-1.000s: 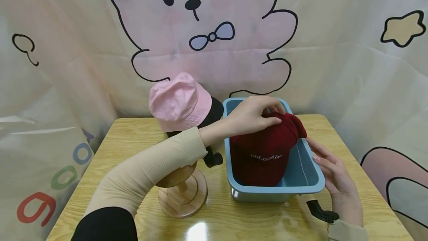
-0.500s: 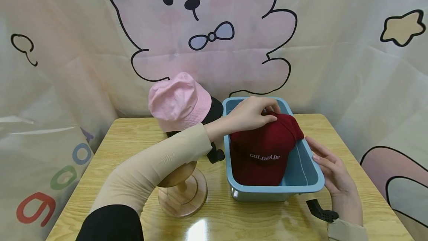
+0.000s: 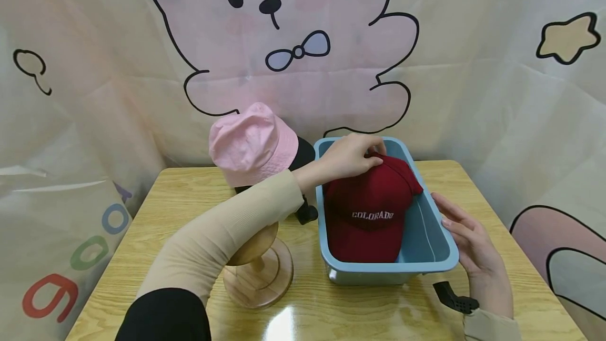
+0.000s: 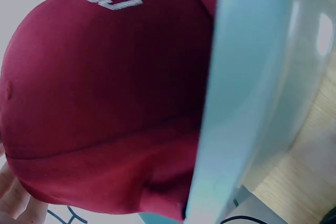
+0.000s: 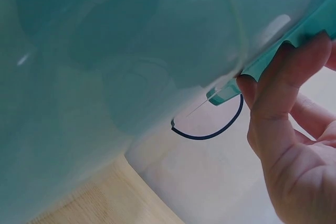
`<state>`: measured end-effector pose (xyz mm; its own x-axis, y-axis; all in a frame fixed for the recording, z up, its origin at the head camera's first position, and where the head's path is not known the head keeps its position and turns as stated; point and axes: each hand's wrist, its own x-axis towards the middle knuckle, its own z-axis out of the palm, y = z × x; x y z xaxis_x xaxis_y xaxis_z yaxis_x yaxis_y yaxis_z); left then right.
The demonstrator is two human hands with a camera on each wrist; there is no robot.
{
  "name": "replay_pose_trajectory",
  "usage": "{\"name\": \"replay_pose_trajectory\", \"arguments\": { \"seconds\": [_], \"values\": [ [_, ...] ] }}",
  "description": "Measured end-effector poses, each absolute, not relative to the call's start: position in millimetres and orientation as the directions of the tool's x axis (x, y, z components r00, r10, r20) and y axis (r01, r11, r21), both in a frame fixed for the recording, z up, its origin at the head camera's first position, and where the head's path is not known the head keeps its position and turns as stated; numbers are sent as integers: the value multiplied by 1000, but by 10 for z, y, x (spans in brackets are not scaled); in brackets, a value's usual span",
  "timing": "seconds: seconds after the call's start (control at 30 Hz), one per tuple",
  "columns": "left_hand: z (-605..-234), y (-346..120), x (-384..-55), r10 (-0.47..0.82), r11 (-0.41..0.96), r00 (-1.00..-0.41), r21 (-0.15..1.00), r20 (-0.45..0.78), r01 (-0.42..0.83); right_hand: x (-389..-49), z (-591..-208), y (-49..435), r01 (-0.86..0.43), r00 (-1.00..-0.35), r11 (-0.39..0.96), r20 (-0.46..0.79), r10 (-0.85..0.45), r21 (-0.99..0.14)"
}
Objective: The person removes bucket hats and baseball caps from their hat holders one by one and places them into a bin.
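Note:
A dark red baseball cap (image 3: 371, 193) with white COLORADO lettering sits inside a blue plastic bin (image 3: 393, 267), brim toward the near wall. My left hand (image 3: 347, 157) reaches across and pinches the cap's crown at the far side. In the left wrist view the cap (image 4: 105, 77) fills much of the frame, with fingers (image 4: 16, 200) at its lower left edge. My right hand (image 3: 478, 249) holds the bin's right side. The right wrist view shows its bent fingers (image 5: 286, 95) at the rim; the thumb's exact hold cannot be told.
A pink bucket hat (image 3: 251, 146) and a black hat (image 3: 304, 154) stand left of the bin. A wooden stand with a round base (image 3: 260, 278) is partly hidden under my left sleeve. Everything rests on a wooden table (image 3: 180, 193) before a printed curtain (image 3: 450, 93).
My left hand has moved a little left with the cap, whose raised right end now sits farther inside the bin. The lettering shows more fully. My right hand stays at the rim.

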<state>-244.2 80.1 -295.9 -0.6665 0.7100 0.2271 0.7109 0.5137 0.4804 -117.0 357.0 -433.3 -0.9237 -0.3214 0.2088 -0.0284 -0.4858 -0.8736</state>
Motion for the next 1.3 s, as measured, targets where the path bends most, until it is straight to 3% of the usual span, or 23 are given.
{"name": "replay_pose_trajectory", "arguments": {
  "seconds": [1.3],
  "values": [
    [-3391, 862, -2721, 697, 694, -717, 257, -10, 672, -1183, -4331, 3567, -36, -936, -478, 197, -292, -878]
  ]
}}
